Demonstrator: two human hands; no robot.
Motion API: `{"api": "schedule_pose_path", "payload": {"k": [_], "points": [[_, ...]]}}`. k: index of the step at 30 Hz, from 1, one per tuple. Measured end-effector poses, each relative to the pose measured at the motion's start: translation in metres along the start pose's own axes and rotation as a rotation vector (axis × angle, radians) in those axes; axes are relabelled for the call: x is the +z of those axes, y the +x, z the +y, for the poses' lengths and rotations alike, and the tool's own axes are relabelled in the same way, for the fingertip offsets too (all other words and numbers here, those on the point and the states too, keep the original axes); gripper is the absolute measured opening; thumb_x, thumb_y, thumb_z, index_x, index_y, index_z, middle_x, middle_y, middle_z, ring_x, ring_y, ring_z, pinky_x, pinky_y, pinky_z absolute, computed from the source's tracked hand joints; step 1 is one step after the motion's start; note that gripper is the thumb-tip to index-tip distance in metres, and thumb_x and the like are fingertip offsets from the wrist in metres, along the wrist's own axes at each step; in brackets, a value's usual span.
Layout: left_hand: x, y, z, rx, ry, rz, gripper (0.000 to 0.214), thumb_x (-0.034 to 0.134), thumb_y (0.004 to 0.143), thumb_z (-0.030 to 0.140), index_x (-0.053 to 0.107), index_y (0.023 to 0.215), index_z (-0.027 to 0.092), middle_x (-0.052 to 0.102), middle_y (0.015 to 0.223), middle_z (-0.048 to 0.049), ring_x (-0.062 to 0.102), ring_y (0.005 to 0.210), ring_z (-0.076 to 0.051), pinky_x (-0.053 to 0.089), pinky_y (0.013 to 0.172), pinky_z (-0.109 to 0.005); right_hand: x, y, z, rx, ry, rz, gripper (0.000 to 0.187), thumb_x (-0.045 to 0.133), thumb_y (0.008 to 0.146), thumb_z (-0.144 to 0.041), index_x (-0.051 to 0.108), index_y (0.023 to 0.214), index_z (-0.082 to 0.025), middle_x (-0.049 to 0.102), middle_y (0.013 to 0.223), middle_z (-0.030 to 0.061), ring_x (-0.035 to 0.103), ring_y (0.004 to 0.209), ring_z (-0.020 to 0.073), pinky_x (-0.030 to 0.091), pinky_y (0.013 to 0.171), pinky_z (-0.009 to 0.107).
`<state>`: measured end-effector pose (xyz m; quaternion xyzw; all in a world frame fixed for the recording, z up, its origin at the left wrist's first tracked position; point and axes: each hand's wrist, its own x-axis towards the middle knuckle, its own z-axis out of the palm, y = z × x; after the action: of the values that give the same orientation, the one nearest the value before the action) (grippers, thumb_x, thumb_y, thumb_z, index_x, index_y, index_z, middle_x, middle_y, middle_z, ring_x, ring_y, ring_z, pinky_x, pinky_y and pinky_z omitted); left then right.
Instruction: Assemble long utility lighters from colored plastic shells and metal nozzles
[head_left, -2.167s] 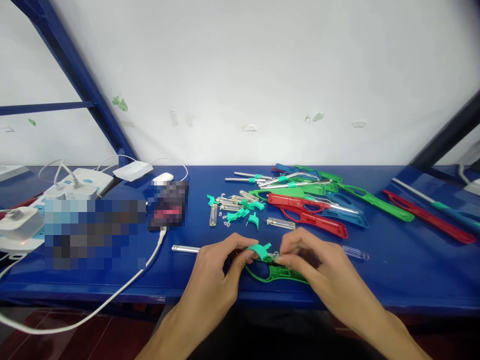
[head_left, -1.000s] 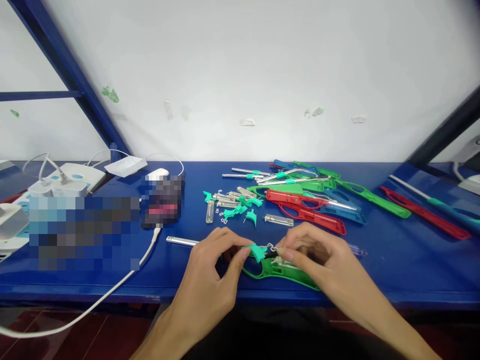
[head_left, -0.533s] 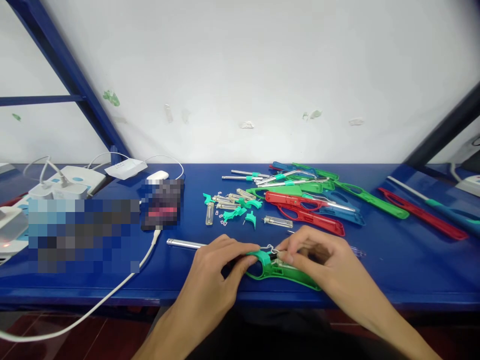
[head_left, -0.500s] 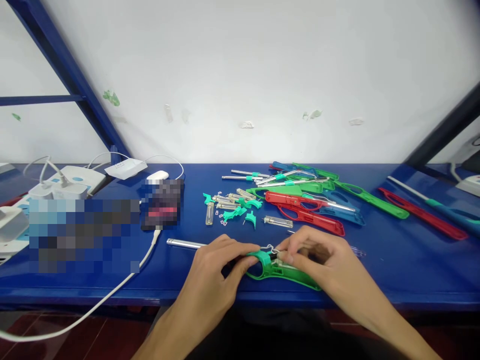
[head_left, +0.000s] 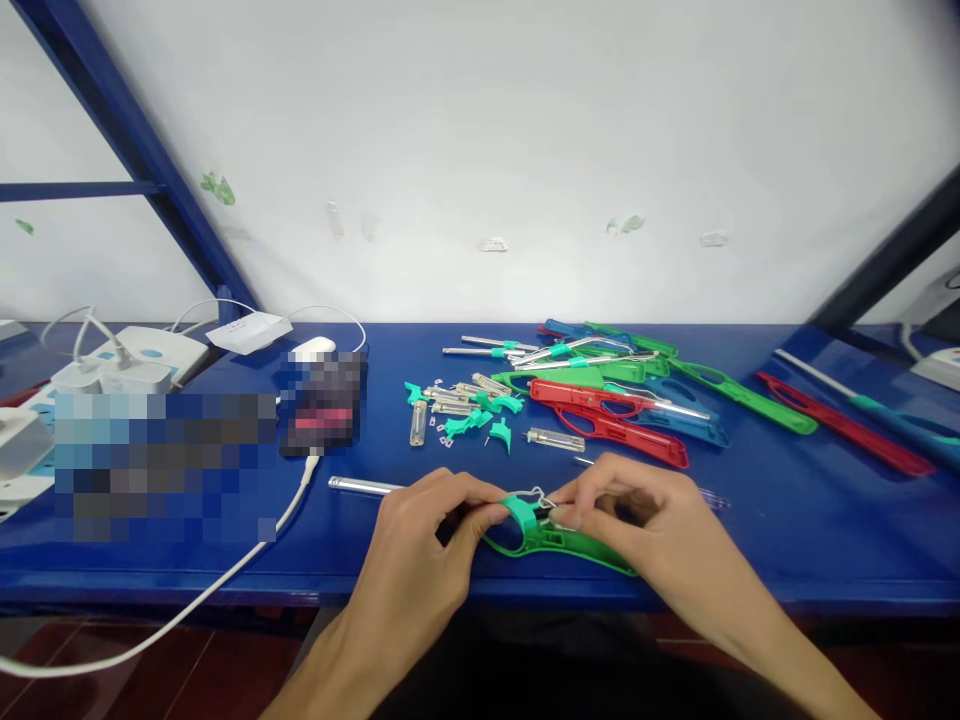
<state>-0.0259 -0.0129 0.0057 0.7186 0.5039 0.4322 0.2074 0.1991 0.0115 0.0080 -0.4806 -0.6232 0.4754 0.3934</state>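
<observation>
Green casing [head_left: 581, 548]: in the head view, it lay open at the near edge of the bench [head_left: 262, 562], partly under the right hand.
Left hand [head_left: 424, 530]: the thumb and forefinger were pinching the left end of the teal trigger piece, at the upper side of the casing.
Teal trigger piece [head_left: 523, 514]: it sat over the finger loop of the casing; whether it was fully seated, I could not tell.
Right hand [head_left: 649, 515]: its fingers were pressed together on the white wire [head_left: 535, 491], above the casing; anything else between them was hidden.
Metal tube [head_left: 358, 486]: it pointed out to the left of the casing, the rest behind the left hand.
Loose parts: teal pieces [head_left: 466, 424] and a clear cartridge [head_left: 555, 439] lay beyond the casing.
Wire and trigger: the step in hand was, I judge, fitting inner parts into the casing; the next move seemed to call for tucking the wire inside while the trigger was held steady.
</observation>
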Motion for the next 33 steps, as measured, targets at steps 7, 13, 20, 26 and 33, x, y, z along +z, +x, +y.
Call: {"api": "schedule_pose_path", "payload": {"k": [7,13,20,26,33], "points": [[0.0007,0.0007,0.0006,0.036,0.005,-0.005,0.019,0.069,0.094,0.01,0.08,0.091,0.026,0.074,0.076,0.0045,0.065,0.068,-0.015,0.048,0.064,-0.026,-0.001,-0.0021,0.0012,-0.01,-0.077,0.019,0.022,0.081,0.085,-0.041,0.069,0.074,-0.026,0.081,0.09,0.0023,0.075,0.085,0.0235,0.052,0.067,0.032],[0.0017,0.0019,-0.0008,0.046,-0.052,-0.01,0.017,0.071,0.095,0.013,0.081,0.097,0.026,0.078,0.082,0.0025,0.068,0.072,-0.016,0.05,0.065,-0.026,-0.0015,-0.0029,0.0014,-0.003,-0.118,0.018,0.022,0.078,0.086,-0.04,0.069,0.073,-0.026,0.081,0.09,0.0021,0.074,0.083,0.0236,0.052,0.07,0.033],[0.0016,0.0015,0.0023,-0.025,-0.051,-0.015,0.024,0.066,0.093,0.008,0.08,0.087,0.026,0.077,0.077,0.0046,0.066,0.069,-0.015,0.048,0.064,-0.026,-0.0009,-0.0022,-0.0017,-0.042,-0.134,-0.028,0.018,0.075,0.089,-0.037,0.072,0.074,-0.027,0.079,0.087,-0.0009,0.069,0.076,0.0197,0.048,0.067,0.031],[0.0008,0.002,0.0034,-0.037,-0.019,-0.02,0.024,0.064,0.093,0.01,0.08,0.088,0.027,0.073,0.074,0.0039,0.061,0.065,-0.015,0.048,0.064,-0.027,-0.0011,-0.0024,-0.0006,-0.081,-0.176,-0.028,0.02,0.069,0.091,-0.032,0.073,0.072,-0.028,0.079,0.086,-0.001,0.07,0.077,0.0204,0.048,0.067,0.032],[0.0009,0.0007,0.0016,0.019,0.019,-0.03,0.023,0.062,0.095,0.01,0.078,0.09,0.026,0.072,0.075,0.0024,0.062,0.067,-0.016,0.047,0.064,-0.027,-0.0015,-0.0044,0.0001,-0.083,-0.175,-0.033,0.018,0.07,0.091,-0.031,0.073,0.073,-0.029,0.08,0.086,-0.0015,0.073,0.082,0.0218,0.051,0.07,0.032]]}}
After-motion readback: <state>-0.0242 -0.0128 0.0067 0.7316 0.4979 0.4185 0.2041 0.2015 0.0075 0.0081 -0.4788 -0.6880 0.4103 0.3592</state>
